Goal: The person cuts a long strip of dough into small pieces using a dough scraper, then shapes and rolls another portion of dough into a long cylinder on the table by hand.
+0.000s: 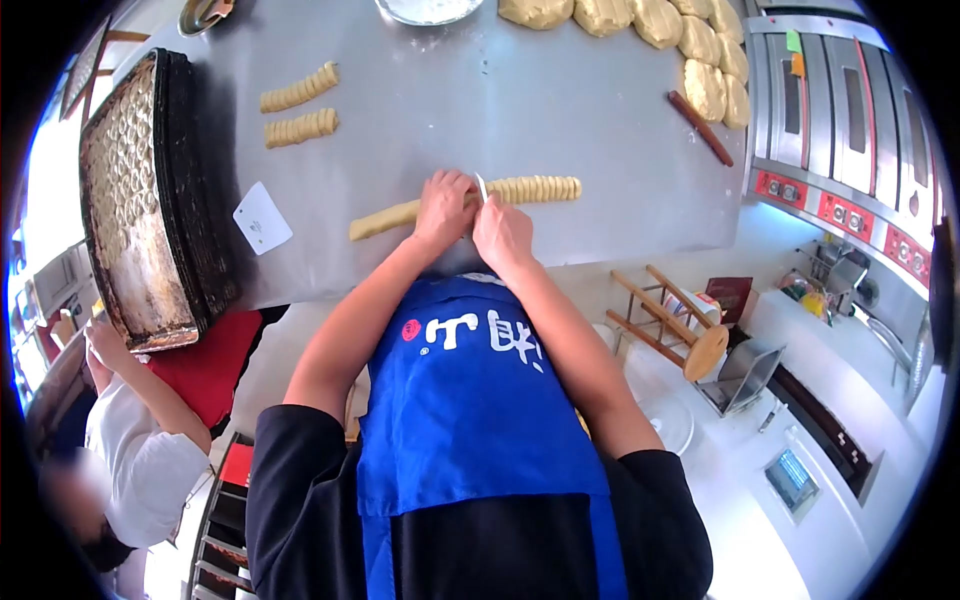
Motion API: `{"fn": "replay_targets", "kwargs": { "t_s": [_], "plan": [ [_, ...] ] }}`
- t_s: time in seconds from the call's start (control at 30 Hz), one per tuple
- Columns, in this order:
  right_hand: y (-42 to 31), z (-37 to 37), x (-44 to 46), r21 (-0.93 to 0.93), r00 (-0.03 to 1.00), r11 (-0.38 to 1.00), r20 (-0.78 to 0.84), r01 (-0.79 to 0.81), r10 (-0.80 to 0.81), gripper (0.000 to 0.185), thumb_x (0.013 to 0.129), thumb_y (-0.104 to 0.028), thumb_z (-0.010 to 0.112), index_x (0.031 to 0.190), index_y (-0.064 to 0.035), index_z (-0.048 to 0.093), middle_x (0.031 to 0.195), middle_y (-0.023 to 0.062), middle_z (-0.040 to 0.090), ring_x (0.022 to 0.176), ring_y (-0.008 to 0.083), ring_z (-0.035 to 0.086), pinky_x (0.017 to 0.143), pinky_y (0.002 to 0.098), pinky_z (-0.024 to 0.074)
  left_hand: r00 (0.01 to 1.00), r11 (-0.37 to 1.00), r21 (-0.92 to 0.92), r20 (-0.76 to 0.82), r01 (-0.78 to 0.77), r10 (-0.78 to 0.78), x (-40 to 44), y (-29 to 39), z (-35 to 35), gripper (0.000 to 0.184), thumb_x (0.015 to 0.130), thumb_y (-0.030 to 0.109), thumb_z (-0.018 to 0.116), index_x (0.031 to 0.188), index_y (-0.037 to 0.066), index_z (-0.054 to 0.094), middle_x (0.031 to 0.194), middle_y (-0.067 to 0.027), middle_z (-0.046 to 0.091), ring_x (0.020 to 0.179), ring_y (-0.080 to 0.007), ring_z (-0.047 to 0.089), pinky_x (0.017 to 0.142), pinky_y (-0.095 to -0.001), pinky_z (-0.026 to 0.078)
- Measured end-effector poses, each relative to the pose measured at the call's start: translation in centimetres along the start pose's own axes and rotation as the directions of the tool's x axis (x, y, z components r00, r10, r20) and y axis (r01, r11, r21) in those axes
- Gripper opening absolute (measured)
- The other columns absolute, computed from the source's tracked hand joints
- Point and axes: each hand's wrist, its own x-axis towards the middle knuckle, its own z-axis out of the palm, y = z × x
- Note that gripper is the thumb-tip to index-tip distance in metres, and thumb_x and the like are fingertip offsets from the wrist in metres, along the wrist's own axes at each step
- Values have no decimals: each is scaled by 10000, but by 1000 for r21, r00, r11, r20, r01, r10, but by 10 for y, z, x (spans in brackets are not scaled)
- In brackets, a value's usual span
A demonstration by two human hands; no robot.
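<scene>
"Steel table [610,130]: where's the dough roll [522,189]?"
"On it, running left to right by both hands, sliced end rightward."
"And those?"
"Left hand [443,207] curled over the roll; right hand [503,235], nearer that end, grips the blade [481,186]."

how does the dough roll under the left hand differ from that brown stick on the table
The dough roll is pale yellow; the brown stick is much darker. The dough roll is partly sliced; the brown stick looks whole. The left hand rests on the dough roll; no hand touches the brown stick. Both are long and narrow, lying on the metal table.
</scene>
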Motion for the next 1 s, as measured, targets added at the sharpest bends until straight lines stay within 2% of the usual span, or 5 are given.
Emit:
{"fn": "replay_targets", "kwargs": {
  "t_s": [0.17,0.27,0.47,0.77,1.0],
  "plan": [
    [23,2,-4,67,997,998,-81,17,-12,238,1027,-238,597,952,-17,641,707,210,719,651,413,728,598,512,584,996,992,-122,-86,19,-29,-2,3,-4,230,834,135,764,1037,57,689,1062,-146,674,1049,-381,593,945,-492,472],
    [14,-19,-13,134,996,991,-92,5,7,254,1028,-236,591,927,-11,650,723,222,722,670,424,728,617,515,588,991,999,38,-130,-15,20,-8,-1,-6,226,814,133,769,1022,80,695,1063,-127,693,1066,-362,608,916,-488,467],
    [-13,-24,3,-16,991,999,121,51,-49,201,991,-176,595,930,5,658,736,235,732,714,411,756,657,508,596,998,996,84,-49,36,-32,-7,3,-8,241,839,141,751,1061,60,699,1083,-138,683,1062,-386,590,943,-486,473],
    [10,-5,-13,118,994,992,-103,35,-23,238,1031,-222,591,934,-14,655,725,221,727,681,417,738,644,514,591,989,999,31,-150,-15,20,-17,-7,-14,250,810,142,769,1032,60,689,1051,-127,689,1044,-383,612,914,-485,487],
    [-22,-14,-2,-65,991,996,127,54,-46,202,1008,-202,601,930,-21,647,731,215,739,698,390,761,648,499,602,997,998,59,-70,27,-23,-16,-7,-17,243,831,145,772,1049,69,697,1057,-131,683,1038,-384,597,921,-495,476]
  ]
}}
